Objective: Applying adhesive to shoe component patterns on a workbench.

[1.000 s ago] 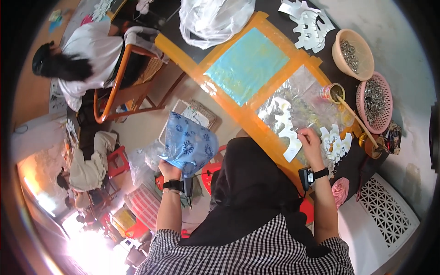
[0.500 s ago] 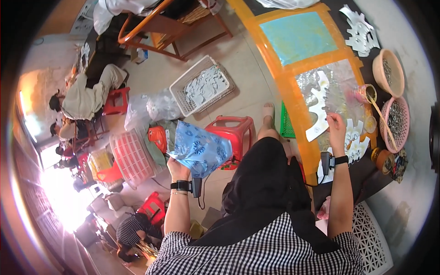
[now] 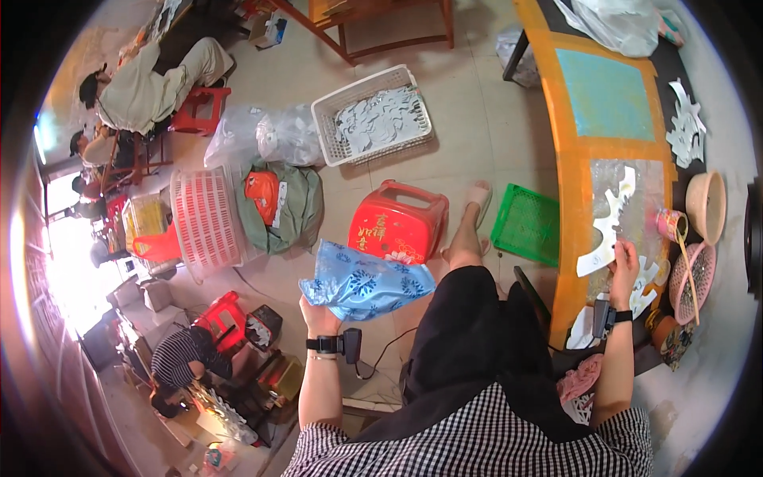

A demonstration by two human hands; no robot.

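My left hand [image 3: 320, 316] is closed on the left edge of a shiny light-blue cloth [image 3: 362, 280] printed with dark blue flower shapes. The cloth hangs in the air on the near side of a red plastic stool [image 3: 397, 220], partly in front of it. At the right, my right hand [image 3: 624, 266] has its fingertips together at the edge of a white curved, notched cut-out piece [image 3: 608, 226]. This piece lies along the transparent panel on the worktable [image 3: 570, 199]. More white cut-out pieces [image 3: 648, 286] lie beside my right wrist.
Near the wall stand a pink tin [image 3: 671, 225] with a stick, a beige bowl [image 3: 706, 208] and a pink basket [image 3: 693, 285]. A green crate [image 3: 526, 225] sits on the floor by the table. A white basket [image 3: 372, 119] holds grey-white pieces. Other people work at the left.
The whole view has shifted, and the table appears farther right. The blue cloth now leaves more of the stool's seat showing. My right hand remains beside the white piece.
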